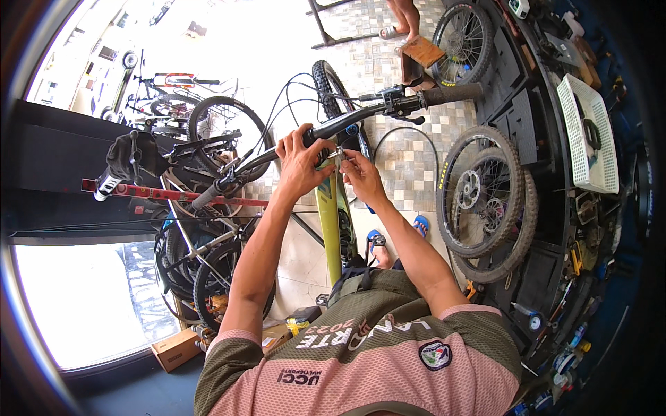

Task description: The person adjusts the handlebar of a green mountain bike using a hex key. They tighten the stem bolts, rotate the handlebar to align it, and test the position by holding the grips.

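Observation:
A mountain bike with a yellow-green frame (329,225) stands upright in front of me, its black handlebar (350,119) running across. My left hand (302,165) is at the front of the frame, just behind the bar, with fingers curled and thumb pointing right; what lies under them is hidden. Close beside it, my right hand (363,183) pinches at a small silver metal part (338,154) by the top of the frame. The fingertips of both hands nearly meet there. Black cables (291,83) loop ahead of the bar, above the front tire (327,76).
Two loose wheels (479,194) lean against black cabinets on the right. A white plastic basket (565,97) sits on the tool-strewn bench. Several bikes (208,118) and a red tube (149,191) are at left. Another person's legs (408,21) show at the far side, near a wooden box (421,52).

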Demonstrator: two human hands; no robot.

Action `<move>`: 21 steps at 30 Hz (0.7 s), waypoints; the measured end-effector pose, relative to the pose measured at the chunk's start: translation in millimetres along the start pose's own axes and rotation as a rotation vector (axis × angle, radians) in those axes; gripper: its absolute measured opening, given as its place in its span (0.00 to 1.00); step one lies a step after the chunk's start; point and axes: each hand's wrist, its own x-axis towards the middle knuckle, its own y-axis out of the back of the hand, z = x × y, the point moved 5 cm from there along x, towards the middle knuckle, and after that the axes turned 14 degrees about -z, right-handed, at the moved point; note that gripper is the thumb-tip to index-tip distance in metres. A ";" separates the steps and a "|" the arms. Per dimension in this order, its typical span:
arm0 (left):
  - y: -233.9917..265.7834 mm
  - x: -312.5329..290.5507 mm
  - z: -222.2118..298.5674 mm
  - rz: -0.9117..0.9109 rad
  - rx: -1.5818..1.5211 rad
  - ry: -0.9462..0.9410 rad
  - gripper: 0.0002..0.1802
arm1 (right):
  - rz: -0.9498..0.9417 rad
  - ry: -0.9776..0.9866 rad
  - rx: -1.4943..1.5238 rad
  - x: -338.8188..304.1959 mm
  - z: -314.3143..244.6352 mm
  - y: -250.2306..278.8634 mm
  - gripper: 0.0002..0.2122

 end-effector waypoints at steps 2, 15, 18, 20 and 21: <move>0.1 0.1 0.4 0.005 -0.001 0.000 0.28 | 0.004 0.015 -0.009 1.7 0.9 1.9 0.18; -1.8 0.1 0.8 0.026 0.014 -0.002 0.27 | -0.157 -0.027 -0.239 8.6 -19.1 19.8 0.21; -1.6 1.1 1.8 0.025 0.010 -0.005 0.28 | -0.202 -0.102 -0.343 5.5 -29.9 19.6 0.21; -2.5 1.3 1.5 0.025 0.007 -0.011 0.28 | -0.221 -0.122 -0.403 5.3 -36.7 20.7 0.22; -2.4 1.4 1.6 0.029 0.010 -0.012 0.28 | -0.229 -0.132 -0.432 6.0 -36.4 21.9 0.23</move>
